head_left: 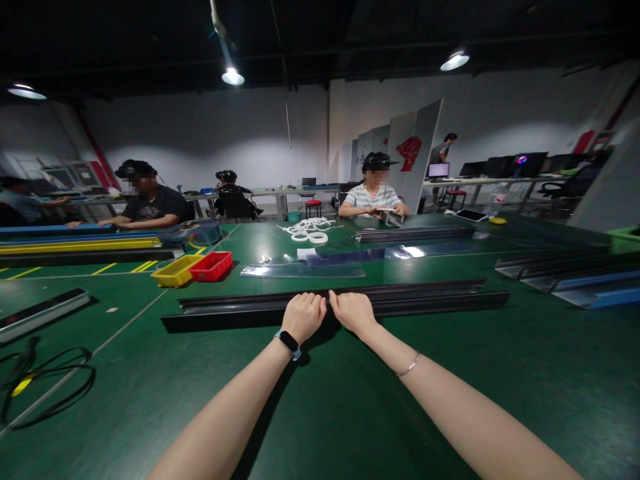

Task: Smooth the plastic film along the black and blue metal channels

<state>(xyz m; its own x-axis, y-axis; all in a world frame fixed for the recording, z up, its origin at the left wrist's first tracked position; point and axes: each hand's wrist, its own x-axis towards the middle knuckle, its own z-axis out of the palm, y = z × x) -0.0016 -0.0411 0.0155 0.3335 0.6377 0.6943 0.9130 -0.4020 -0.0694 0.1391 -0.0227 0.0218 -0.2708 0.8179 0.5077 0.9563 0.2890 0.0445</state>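
Observation:
A long black channel-shaped profile (430, 303) lies crosswise on the green table in front of me. My left hand (303, 316), with a watch at the wrist, is closed over its near wall around the middle. Just to the right, my right hand (353, 312) is closed on the same wall, a bracelet on its forearm. The thumbs point toward each other with a small gap between them. My curled fingertips are hidden inside the channel. Beyond the profile lie clear plastic strips (320, 270).
A yellow bin (175, 272) and a red bin (213, 267) stand left of centre. White strips and rings (310, 235) lie farther back. More profiles (575, 280) lie at right. Black cables (55, 380) are at left. Co-workers (375, 190) sit across the table.

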